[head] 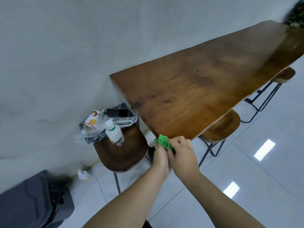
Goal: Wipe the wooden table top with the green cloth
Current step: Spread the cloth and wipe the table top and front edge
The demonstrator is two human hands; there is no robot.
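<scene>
green cloth (164,141) at the near corner

i see the left hand (162,157) and right hand (182,153) together just off the bench's (205,83) near corner, fingers (178,140) of both curled round the bunched green cloth between them.

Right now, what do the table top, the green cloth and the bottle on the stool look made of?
Long brown table top: wood, seemingly varnished; grain, knots and sheen show. Crumpled green cloth: soft fabric, maybe microfibre; it bunches between left hand and right hand. Clear white-capped bottle on the dark stool: probably thin plastic, transparent.
</scene>
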